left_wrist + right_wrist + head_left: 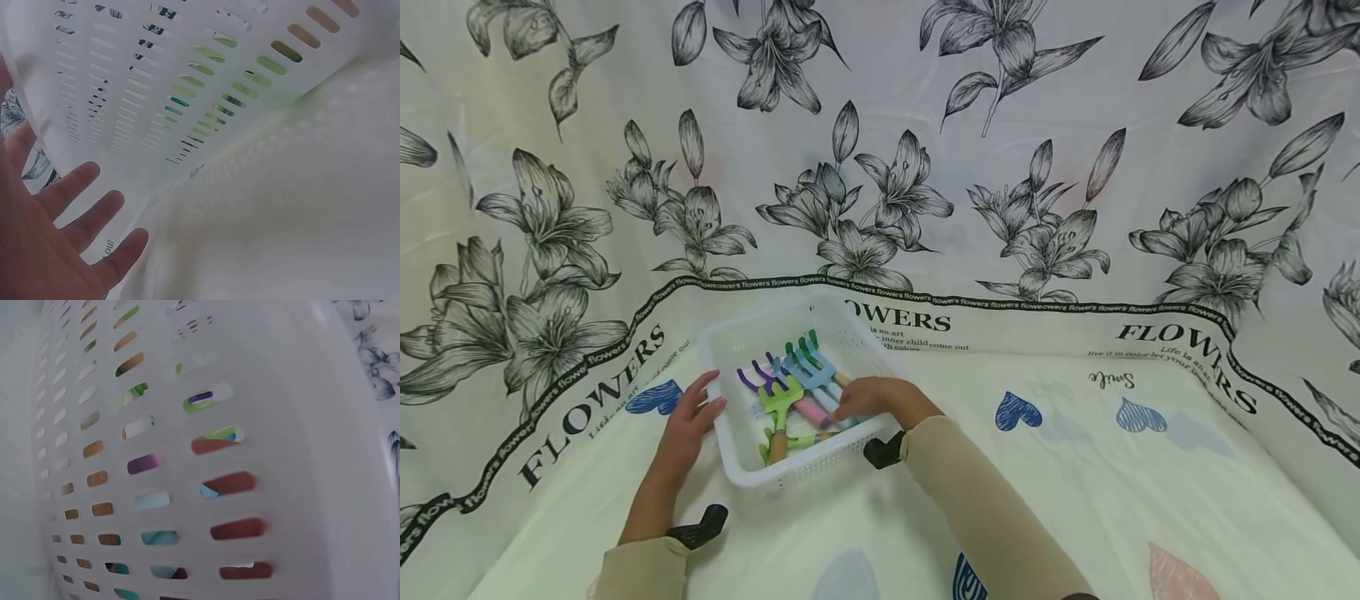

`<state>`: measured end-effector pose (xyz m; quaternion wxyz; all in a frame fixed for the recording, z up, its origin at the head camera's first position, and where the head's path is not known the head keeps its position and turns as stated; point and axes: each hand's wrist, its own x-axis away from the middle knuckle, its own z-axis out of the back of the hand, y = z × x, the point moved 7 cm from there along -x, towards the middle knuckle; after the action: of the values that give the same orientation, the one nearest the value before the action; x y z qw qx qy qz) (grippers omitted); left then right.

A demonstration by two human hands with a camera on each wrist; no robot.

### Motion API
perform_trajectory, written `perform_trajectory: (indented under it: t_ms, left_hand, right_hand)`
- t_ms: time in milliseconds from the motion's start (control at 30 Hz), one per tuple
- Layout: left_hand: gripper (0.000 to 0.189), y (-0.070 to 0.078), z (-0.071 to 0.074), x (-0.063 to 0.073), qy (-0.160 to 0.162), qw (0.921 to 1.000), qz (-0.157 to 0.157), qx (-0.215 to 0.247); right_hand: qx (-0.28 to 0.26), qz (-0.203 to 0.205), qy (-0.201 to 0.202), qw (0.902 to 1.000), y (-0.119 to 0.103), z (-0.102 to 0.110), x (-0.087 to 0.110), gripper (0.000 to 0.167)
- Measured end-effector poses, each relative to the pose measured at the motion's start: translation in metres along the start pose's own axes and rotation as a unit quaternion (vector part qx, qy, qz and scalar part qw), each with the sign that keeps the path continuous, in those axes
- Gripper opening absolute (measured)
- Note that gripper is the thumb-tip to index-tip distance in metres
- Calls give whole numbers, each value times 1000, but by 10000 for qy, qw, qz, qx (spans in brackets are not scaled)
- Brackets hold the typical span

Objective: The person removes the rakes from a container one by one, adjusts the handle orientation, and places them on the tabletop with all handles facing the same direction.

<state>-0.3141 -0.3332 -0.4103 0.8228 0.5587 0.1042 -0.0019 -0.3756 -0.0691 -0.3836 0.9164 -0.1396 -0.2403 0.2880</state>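
Observation:
A white plastic basket (748,477) stands on the cloth and holds several small toy garden forks. A lime green fork (781,398) with a wooden handle lies uppermost on the near side. Behind it are a light blue fork (811,371), purple tines (749,382) and dark green tines (812,340). A pink handle (812,412) lies in the middle. My left hand (688,421) is at the basket's left rim, its fingers (94,215) spread and fairly straight. My right hand (876,398) reaches over the near right rim to the handles; its fingertips' hold is unclear.
A white cloth printed with hearts (1018,411) lies beneath the basket. Behind it rises a curtain (880,217) printed with black lilies, with a dark lettered band (910,294) along its foot. A black wrist mount (883,450) sits close to the basket's near wall.

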Motion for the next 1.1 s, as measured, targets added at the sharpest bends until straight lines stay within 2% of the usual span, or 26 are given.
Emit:
perform_trajectory:
  t_ms: [167, 300, 467, 633, 833, 1000, 1100]
  left_hand:
    - [64, -3, -1, -2, -24, 10000, 34, 34]
    - [64, -4, -2, -3, -35, 10000, 59, 32]
    - [63, -4, -1, -4, -21, 10000, 22, 10]
    - [64, -4, -1, -3, -6, 10000, 18, 1]
    - [63, -4, -1, -3, -16, 10000, 20, 12]
    - [62, -2, 0, -2, -8, 10000, -17, 54]
    - [63, -2, -1, -1, 22, 10000, -6, 37]
  right_hand:
    - [59, 119, -219, 9997, 1, -4, -2, 57]
    - [205, 284, -144, 9993, 1, -3, -3, 55]
    - [-164, 397, 506, 9978, 3, 6, -4, 42]
    - [-636, 455, 1208, 9896, 6, 17, -2, 31]
    - [-906, 586, 2074, 9723, 7, 28, 8, 24]
    - [-990, 722, 2965, 9471, 6, 37, 21, 20]
    - [-914, 616, 3488, 9307, 9, 40, 28, 19]
